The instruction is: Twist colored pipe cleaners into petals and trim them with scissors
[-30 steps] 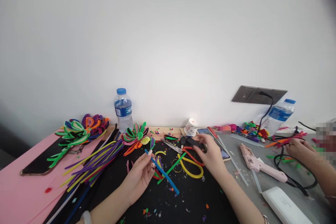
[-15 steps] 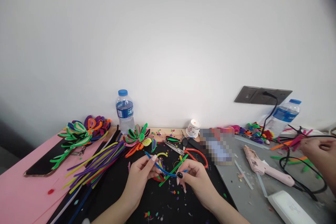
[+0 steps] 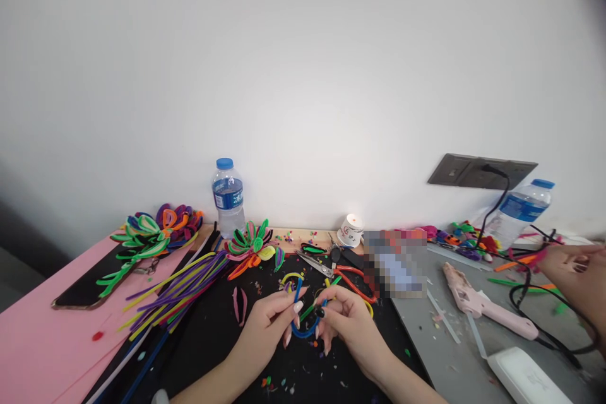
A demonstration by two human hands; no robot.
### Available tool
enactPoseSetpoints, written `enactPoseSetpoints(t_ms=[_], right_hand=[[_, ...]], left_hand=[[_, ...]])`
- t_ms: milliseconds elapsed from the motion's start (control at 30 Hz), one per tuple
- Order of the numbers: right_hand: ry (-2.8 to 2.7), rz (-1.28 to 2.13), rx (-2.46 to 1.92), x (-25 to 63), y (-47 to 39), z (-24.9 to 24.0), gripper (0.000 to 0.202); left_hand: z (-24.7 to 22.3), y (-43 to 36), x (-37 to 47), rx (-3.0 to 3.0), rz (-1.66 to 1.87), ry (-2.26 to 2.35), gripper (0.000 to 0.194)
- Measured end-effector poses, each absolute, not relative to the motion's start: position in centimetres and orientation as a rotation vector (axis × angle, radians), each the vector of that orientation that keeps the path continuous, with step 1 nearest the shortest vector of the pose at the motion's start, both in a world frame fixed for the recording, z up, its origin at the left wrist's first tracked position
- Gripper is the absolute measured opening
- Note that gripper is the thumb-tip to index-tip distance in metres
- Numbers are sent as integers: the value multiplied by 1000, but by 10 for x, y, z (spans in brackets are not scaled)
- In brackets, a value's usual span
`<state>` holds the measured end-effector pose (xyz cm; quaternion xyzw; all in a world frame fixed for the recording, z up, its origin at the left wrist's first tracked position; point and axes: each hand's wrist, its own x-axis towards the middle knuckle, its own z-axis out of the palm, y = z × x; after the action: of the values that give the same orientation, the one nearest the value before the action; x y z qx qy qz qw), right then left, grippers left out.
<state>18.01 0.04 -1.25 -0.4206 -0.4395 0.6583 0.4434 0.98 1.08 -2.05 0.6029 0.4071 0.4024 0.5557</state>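
A blue pipe cleaner (image 3: 304, 333) is bent into a U over the black mat (image 3: 208, 341). One of its arms is pinched by my left hand (image 3: 272, 322), its tip poking up above the fingers. My right hand (image 3: 343, 315) pinches the other arm between thumb and fingers. Behind the hands lie a green pipe cleaner (image 3: 307, 313), partly covered, and orange-handled scissors (image 3: 350, 279) with their blades pointing left. Left of my left hand rests a pink and black loop (image 3: 239, 306). A pipe-cleaner flower (image 3: 249, 243) sits farther back.
Pipe cleaners (image 3: 180, 290) lie bundled at left, near a phone (image 3: 88, 284) and a water bottle (image 3: 228, 199). A paper cup (image 3: 350, 230) stands behind. At right are a pink glue gun (image 3: 492, 312), its cable, a white case (image 3: 525, 379) and another person's hand (image 3: 575, 271).
The blue pipe cleaner has gone from a shallow curve to a U as my hands came closer together. The view has shifted slightly.
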Motion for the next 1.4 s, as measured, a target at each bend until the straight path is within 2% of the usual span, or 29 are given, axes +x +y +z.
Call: enactPoseSetpoints(t_ms=[267, 667, 1167, 1400], right_hand=[[-1129, 1595, -1053, 177, -2, -14, 32], [-1153, 1579, -1102, 178, -2, -19, 33], [-1184, 1607, -1130, 177, -1, -18, 32], [-925, 1637, -1013, 182, -1, -10, 27]], left_hand=[[-20, 4, 12, 1655, 787, 914, 37], [-14, 3, 12, 2048, 689, 986, 35], [-13, -1, 10, 2140, 601, 917, 32], [-1, -1, 10, 2035, 581, 1020, 13]])
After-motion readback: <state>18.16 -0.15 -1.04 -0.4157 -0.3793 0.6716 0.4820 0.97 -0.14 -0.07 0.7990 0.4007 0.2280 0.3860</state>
